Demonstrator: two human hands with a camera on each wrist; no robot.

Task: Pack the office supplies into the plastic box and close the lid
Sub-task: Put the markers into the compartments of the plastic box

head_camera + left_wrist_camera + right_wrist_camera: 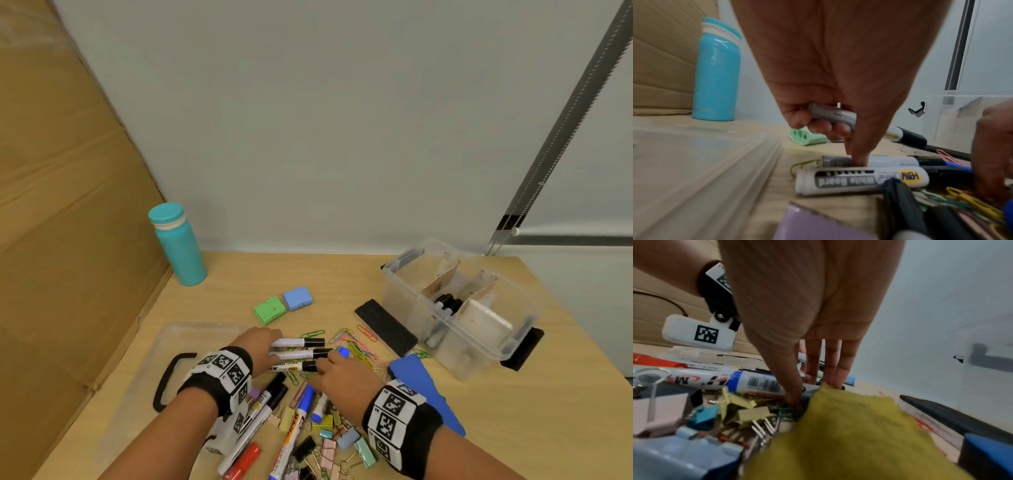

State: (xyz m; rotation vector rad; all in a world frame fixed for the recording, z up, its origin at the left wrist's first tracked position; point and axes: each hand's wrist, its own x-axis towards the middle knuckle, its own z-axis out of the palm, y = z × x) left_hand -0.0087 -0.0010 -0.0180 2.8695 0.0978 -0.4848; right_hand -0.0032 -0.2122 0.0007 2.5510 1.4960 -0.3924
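On the wooden table [239,294], a white marker [298,342] is gripped by the left hand [255,346]. Black-capped markers [310,366] are touched by the right hand's [337,377] straight fingers [813,360].

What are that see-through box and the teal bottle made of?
Plastic box: clear, glossy plastic by the look; the markers inside show through its walls. Teal bottle: smooth, shiny shell with a bright highlight in the left wrist view, either coated metal or plastic; I cannot tell which.
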